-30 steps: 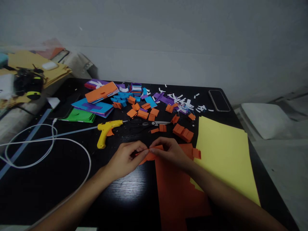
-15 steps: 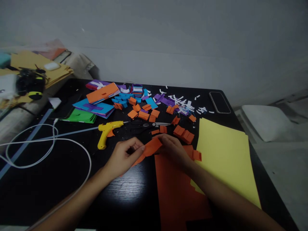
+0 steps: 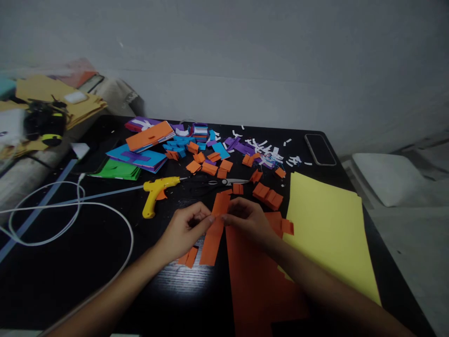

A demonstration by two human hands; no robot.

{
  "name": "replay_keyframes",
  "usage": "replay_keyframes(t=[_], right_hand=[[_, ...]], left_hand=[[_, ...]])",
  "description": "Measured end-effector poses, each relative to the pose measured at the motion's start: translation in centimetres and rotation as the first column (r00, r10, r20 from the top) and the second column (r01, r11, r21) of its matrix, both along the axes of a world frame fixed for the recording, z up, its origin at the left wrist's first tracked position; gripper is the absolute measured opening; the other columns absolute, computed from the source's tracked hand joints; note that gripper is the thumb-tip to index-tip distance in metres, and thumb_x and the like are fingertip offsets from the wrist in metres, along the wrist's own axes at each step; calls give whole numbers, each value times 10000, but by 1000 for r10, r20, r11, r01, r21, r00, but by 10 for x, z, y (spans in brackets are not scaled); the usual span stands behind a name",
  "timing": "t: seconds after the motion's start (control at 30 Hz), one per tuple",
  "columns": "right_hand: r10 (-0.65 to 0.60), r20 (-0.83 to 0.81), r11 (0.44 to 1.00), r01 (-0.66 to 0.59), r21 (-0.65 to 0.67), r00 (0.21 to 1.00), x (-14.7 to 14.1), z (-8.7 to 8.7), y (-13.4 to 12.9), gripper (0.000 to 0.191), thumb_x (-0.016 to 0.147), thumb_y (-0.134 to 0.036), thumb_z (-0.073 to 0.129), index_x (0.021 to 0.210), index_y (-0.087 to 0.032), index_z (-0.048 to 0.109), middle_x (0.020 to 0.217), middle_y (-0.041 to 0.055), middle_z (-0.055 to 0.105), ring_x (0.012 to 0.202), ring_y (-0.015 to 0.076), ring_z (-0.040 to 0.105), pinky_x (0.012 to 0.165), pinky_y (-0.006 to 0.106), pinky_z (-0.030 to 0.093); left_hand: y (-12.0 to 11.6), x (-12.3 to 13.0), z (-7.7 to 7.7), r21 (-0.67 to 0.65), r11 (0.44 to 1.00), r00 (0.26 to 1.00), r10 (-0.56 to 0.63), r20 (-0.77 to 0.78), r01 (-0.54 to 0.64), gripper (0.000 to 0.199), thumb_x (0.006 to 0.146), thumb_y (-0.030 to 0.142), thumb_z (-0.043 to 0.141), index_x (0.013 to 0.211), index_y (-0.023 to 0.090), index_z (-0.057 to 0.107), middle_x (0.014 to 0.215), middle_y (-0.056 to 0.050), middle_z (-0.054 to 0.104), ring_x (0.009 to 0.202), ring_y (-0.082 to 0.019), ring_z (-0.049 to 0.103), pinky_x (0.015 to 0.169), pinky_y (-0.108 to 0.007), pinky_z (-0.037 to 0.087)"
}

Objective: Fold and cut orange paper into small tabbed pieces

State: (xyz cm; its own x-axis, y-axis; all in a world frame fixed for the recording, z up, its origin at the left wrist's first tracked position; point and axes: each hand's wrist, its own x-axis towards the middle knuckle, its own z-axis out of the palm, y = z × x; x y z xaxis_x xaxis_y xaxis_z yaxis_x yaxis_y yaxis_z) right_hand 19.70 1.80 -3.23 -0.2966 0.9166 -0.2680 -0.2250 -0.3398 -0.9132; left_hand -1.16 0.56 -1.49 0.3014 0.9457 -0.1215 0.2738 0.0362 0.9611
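Observation:
An orange paper strip (image 3: 211, 243) runs lengthwise between my two hands. My left hand (image 3: 187, 229) pinches its left edge with thumb and fingers near the middle. On the opposite edge, the thumb and fingertips of my right hand (image 3: 247, 217) close on the strip. A small folded orange piece (image 3: 191, 257) lies below my left hand. Under my right forearm is a large orange sheet (image 3: 257, 281). Black-handled scissors (image 3: 236, 181) rest just beyond the strip, among small folded orange pieces (image 3: 268, 195).
A yellow glue gun (image 3: 151, 199) lies left of the hands, near a white cable (image 3: 129, 234). Yellow sheets (image 3: 326, 224) are at the right, a phone (image 3: 320, 150) at the back right. Folded coloured papers (image 3: 138, 157) and white scraps (image 3: 266, 152) cover the back.
The strip has turned from slanting across to pointing away from me. My right hand has moved slightly left and nearer, and the small folded piece below my left hand now shows.

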Motion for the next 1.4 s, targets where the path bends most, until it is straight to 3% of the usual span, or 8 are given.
replay_keyframes(t=[0.23, 0.47, 0.7, 1.1, 1.4], right_hand=[[-1, 52, 1000, 0, 15, 999, -2, -1, 0, 348, 641, -375, 943, 789, -205, 678, 732, -31, 684, 659, 136, 645, 671, 281, 531], [60, 89, 997, -64, 41, 994, -1, 1, -1, 325, 708, -440, 897, 834, -202, 715, 810, 4, 715, 726, 155, 649, 719, 303, 537], [44, 123, 996, -53, 76, 991, 1, 0, -1, 330, 700, -445, 897, 791, -199, 697, 754, -6, 693, 680, 155, 637, 681, 305, 525], [111, 99, 993, -114, 28, 989, -1, 3, -2, 381, 748, -521, 860, 836, -184, 707, 767, 4, 690, 680, 158, 668, 679, 303, 541], [123, 279, 972, -172, 160, 952, -1, 6, -3, 289, 826, -469, 798, 810, -195, 706, 721, -2, 654, 637, 138, 576, 588, 267, 441]], left_hand=[[2, 2, -5, 8, 1000, 998, 25, 51, -25, 212, 921, 373, 675, 909, 161, 672, 692, 28, 545, 652, -118, 492, 608, -227, 390], [0, 3, -5, -2, 998, 995, 69, 66, -69, 215, 909, 377, 699, 871, 167, 674, 662, 39, 536, 610, -108, 482, 576, -217, 373], [1, 6, -3, -4, 997, 994, 77, 84, -77, 247, 876, 396, 732, 820, 169, 654, 646, 49, 521, 599, -104, 477, 567, -209, 377], [2, 6, 0, -61, 992, 983, 122, 134, -114, 290, 875, 429, 731, 810, 165, 633, 645, 44, 518, 599, -105, 465, 567, -218, 365], [2, 6, -1, -66, 997, 992, 57, 111, -50, 360, 849, 484, 752, 730, 168, 626, 639, 25, 559, 602, -119, 496, 577, -232, 403]])
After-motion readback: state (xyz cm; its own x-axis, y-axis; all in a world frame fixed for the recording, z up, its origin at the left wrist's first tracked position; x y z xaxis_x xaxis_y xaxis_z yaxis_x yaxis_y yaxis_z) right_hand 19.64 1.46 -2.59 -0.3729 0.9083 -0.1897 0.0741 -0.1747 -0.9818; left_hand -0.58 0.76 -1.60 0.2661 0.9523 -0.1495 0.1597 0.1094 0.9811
